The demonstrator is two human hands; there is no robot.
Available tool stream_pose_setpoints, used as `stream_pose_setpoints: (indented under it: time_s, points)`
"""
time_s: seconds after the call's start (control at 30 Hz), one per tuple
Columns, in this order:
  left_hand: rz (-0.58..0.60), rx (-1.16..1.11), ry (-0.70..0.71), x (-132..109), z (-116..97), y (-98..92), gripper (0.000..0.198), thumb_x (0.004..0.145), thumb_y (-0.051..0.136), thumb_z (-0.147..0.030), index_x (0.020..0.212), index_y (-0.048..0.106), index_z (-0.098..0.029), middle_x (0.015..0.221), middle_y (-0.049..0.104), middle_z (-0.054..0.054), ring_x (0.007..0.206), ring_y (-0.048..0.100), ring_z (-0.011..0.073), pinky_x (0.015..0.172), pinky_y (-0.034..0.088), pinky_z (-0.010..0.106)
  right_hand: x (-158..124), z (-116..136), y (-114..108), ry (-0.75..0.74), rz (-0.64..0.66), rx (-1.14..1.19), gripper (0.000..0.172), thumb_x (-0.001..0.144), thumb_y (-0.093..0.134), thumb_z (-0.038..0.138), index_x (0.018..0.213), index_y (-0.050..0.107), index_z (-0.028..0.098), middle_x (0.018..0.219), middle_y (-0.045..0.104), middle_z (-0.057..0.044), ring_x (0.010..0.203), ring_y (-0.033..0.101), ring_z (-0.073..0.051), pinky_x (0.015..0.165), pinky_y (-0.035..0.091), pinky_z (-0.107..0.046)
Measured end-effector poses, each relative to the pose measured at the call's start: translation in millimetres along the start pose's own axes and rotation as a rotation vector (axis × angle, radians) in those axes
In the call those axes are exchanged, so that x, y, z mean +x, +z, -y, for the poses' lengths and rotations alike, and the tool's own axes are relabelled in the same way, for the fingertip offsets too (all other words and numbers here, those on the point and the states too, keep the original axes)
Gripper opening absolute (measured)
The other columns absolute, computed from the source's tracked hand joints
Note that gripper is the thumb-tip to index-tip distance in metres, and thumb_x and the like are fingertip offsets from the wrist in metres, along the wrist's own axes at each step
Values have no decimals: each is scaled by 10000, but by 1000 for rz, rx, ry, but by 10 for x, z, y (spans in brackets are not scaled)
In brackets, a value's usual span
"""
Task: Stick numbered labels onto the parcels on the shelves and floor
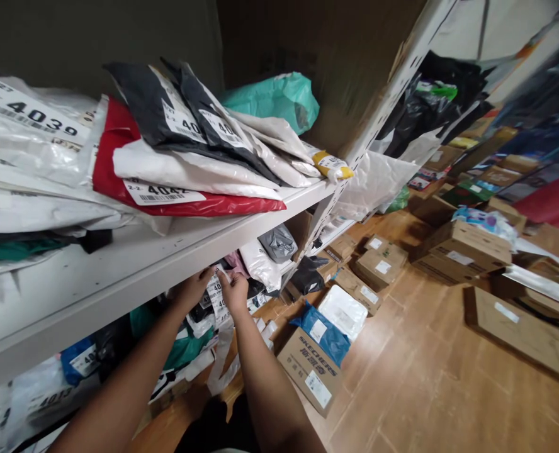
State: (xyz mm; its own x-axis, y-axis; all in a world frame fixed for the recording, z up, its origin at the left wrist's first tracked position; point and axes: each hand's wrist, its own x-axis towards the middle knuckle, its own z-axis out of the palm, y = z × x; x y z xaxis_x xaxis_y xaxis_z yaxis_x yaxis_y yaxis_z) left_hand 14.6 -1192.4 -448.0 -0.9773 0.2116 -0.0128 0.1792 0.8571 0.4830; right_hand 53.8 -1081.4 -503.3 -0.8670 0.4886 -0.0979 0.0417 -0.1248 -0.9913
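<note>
My left hand [203, 284] and my right hand [233, 290] meet just below the front edge of a white shelf [185, 251]. Between them they pinch a strip of printed number labels [220, 307]. The strip trails down past my right forearm, its lower length pale and loosely curled. Fingers of both hands are closed at the strip's top end. Behind my hands, on the lower shelf, lie a white plastic parcel [262, 263] and a grey parcel [278, 243]. A teal parcel [189, 349] sits beneath the strip.
On the upper shelf, labelled bags are piled, among them a red mailer bag [119, 135], black ones [150, 107] and a mint-green bag [279, 100]. A Skechers box [310, 370], a blue parcel [327, 333] and several cartons [463, 248] stand on the wooden floor. A white rack post [383, 100] rises at right.
</note>
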Motion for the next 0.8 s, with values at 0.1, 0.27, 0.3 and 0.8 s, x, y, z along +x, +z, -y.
stream_pose_setpoints:
  time_s: [0.1, 0.27, 0.3, 0.8]
  points:
    - [-52, 38, -37, -6, -71, 32, 283, 818, 521, -401, 885, 711, -202, 824, 726, 68, 790, 641, 237, 751, 461, 311, -23, -31, 46, 48, -14, 25, 461, 667, 661, 546, 433, 461, 203, 413, 380, 69, 449, 314, -84, 456, 284, -231]
    - [-158, 58, -72, -71, -110, 102, 341, 854, 494, -428, 951, 719, -192, 794, 729, 78, 768, 640, 236, 692, 452, 294, -143, -97, 25, 138, 38, 98, 489, 563, 688, 626, 450, 490, 194, 414, 421, 61, 423, 329, -78, 428, 296, -228]
    - [-171, 58, -71, -93, -115, 120, 347, 860, 489, -434, 957, 721, -195, 796, 731, 76, 766, 641, 231, 680, 448, 287, -176, -105, 15, 154, 19, 105, 510, 584, 667, 633, 429, 444, 202, 400, 384, 67, 417, 299, -72, 417, 269, -226]
    - [-233, 120, -74, -194, -179, 225, 374, 835, 537, -470, 995, 675, -161, 993, 715, 152, 894, 645, 306, 730, 452, 354, -424, -173, -512, 57, 183, 149, 274, 701, 681, 461, 651, 676, 192, 627, 584, 19, 604, 479, -134, 594, 385, -244]
